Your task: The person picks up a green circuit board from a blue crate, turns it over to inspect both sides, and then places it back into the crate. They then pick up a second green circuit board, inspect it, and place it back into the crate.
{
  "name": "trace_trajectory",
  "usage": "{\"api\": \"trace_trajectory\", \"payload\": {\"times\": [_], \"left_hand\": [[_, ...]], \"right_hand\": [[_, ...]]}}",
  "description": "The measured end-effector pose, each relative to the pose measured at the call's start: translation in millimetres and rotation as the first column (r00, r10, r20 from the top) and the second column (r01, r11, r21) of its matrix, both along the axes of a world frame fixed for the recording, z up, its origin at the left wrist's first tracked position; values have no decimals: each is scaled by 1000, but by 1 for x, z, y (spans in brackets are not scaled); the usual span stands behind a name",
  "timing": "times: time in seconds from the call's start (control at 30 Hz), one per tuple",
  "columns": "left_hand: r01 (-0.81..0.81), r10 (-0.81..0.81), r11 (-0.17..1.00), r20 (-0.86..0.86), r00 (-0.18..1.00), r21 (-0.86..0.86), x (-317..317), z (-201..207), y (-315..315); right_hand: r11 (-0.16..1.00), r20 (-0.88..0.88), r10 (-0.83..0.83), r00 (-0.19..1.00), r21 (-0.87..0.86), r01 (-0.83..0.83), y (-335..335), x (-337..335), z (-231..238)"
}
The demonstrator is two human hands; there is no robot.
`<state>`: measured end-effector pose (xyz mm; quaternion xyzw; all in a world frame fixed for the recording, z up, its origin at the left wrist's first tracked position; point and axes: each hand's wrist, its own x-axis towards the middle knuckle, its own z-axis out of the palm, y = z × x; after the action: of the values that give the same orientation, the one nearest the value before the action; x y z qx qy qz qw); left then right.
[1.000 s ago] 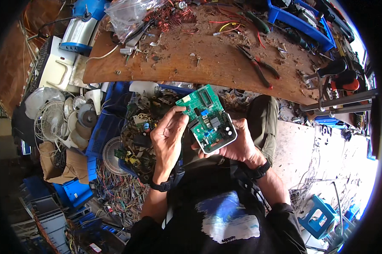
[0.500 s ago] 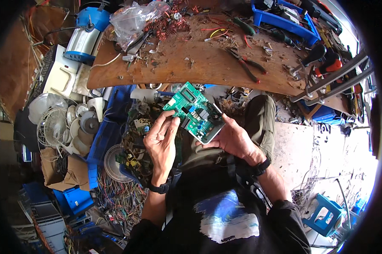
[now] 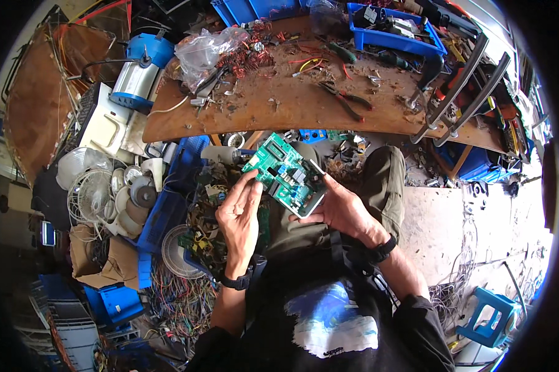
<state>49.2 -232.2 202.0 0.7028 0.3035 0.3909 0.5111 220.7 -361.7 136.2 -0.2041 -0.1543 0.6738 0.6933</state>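
A green circuit board (image 3: 278, 160), with black, blue and grey components, is tilted above my lap. A pale, shallow casing edge runs along its lower right side. My right hand (image 3: 347, 214) grips that side, its thumb on the near right corner and its other fingers underneath, mostly hidden. At the board's left edge, my left hand (image 3: 239, 211) has its bent fingers and thumb pressed against the rim. Beyond the board, the curved front edge of a brown wooden workbench (image 3: 267, 111) spans the view.
Red-handled pliers (image 3: 347, 100), wire scraps and copper coils (image 3: 247, 57) lie on the bench. A blue tray (image 3: 397, 46) stands at the back right. On my left are fan parts (image 3: 90, 192), a cardboard box (image 3: 115, 260) and tangled wires (image 3: 180, 304). A blue stool (image 3: 487, 319) stands at right.
The view has shifted, so the bench and the things on the left appear lower and farther right. Both hands keep their hold on the board, which sits slightly lower in the picture.
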Motion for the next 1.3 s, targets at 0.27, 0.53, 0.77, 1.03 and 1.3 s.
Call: {"api": "trace_trajectory", "payload": {"times": [0.27, 0.53, 0.77, 1.03, 1.3], "left_hand": [[-13, 13, 1000, -133, 991, 0, 2, -3, 5], [17, -19, 1000, -117, 993, -15, 4, -18, 22], [75, -78, 994, -40, 996, -76, 19, -31, 37], [34, -55, 990, -151, 987, -136, 48, -37, 56], [12, -24, 995, -118, 993, -97, 72, -46, 65]], "right_hand": [[999, 17, -33, 999, -34, 34, 1, -2, 1], [993, 63, -56, 996, -99, 62, 6, 0, 1], [986, 60, -72, 996, -146, 80, 14, 12, -5], [986, -112, -43, 993, -164, 24, 36, 37, -25], [969, -142, -108, 984, -238, 72, 51, 55, -28]]}}
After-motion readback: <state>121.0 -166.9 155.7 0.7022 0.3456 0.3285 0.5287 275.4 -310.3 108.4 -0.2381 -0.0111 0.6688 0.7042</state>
